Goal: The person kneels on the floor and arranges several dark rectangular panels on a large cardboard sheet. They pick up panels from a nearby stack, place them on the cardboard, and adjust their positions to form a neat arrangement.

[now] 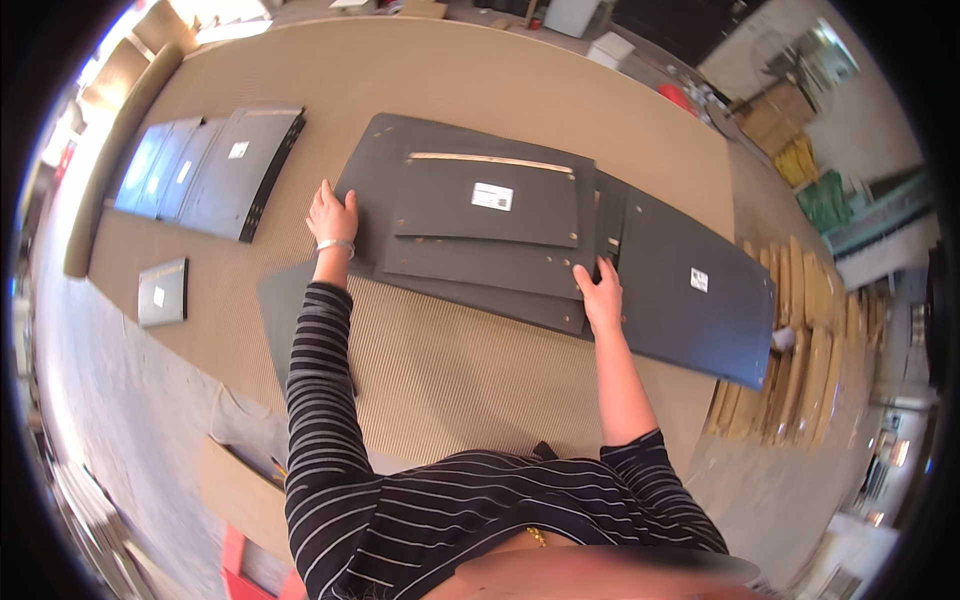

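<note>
Dark grey flat panels lie stacked in front of me. The top panel (440, 205) is a smaller rectangle with a white label and a pale strip along its far edge. Larger panels (368, 170) stick out beneath it. My left hand (332, 217), with a bracelet at the wrist, is at the stack's left edge, fingers stretched out and apart. My right hand (602, 297) is at the stack's right side, its thumb by the near right corner and its fingers apart. Beside it lies a long labelled panel (660, 270), reaching right.
Ribbed brown cardboard (450, 370) covers the table, with a cardboard roll (120, 170) at its left end. Several dark panels (235, 170) overlap at the far left, near a small labelled dark piece (175, 292). Wrapped long bundles (800, 350) stand at the right. A red frame (235, 555) is below left.
</note>
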Demonstrator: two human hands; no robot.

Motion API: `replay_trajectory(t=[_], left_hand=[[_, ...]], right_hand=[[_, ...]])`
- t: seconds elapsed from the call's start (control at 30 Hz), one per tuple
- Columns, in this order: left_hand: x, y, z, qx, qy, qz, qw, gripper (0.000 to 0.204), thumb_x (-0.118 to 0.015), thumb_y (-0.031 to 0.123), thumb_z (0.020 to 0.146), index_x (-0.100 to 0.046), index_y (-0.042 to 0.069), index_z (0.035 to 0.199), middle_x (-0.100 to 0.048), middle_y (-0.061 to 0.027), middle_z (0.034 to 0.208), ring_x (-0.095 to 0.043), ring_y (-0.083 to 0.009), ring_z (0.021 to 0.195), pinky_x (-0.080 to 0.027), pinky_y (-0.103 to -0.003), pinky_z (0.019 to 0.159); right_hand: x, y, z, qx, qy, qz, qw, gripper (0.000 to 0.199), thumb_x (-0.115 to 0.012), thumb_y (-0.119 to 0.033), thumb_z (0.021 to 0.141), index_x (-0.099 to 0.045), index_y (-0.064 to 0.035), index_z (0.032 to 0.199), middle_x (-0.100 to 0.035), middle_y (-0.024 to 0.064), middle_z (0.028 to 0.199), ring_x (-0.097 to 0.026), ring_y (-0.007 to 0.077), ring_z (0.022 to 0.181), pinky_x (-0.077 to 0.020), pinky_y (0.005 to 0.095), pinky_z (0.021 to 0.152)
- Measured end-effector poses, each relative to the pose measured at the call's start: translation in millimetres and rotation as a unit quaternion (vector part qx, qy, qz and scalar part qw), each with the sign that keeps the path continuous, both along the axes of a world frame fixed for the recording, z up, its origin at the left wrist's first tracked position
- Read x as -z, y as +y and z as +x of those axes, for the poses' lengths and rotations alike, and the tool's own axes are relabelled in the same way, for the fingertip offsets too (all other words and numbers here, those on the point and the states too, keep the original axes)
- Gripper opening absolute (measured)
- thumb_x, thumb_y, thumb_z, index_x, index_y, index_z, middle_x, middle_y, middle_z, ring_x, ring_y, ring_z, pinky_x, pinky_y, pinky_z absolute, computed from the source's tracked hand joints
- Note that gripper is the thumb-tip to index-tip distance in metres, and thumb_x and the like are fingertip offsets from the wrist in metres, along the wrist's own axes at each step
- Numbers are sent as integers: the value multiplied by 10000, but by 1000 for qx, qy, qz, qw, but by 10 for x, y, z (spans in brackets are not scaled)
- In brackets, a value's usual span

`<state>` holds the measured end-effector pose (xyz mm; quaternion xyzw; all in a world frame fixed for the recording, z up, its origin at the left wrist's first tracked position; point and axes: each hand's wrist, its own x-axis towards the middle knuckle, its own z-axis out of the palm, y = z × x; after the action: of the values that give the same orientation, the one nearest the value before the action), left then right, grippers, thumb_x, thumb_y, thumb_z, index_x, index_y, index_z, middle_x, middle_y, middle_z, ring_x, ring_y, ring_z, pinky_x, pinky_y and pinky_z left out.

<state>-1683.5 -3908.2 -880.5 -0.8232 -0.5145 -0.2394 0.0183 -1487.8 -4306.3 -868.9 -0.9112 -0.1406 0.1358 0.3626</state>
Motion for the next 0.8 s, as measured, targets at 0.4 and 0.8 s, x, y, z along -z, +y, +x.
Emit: replay_trajectory(t=[0.4,0.8], left_hand=[[-148,-880,329,148,-79,-282,945,711,-594,481,752,-465,-83,1165,-508,-276,1135,-483,-383,1078,-387,-413,921],[37,-3387,-148,30,-387,-599,700,691,-715,209,736,-268,24,1228,-468,-105,997,-508,-178,895,-482,-363,677]], right_hand=[[118,-110,-15,66,77,153,983,585,-577,-379,816,-439,-5,1245,-521,185,1192,-524,286,1075,-400,347,921],[360,-1736,-570,318,270,406,813,496,-565,-396,848,-468,-67,1207,-479,101,1240,-494,209,1068,-435,339,859]])
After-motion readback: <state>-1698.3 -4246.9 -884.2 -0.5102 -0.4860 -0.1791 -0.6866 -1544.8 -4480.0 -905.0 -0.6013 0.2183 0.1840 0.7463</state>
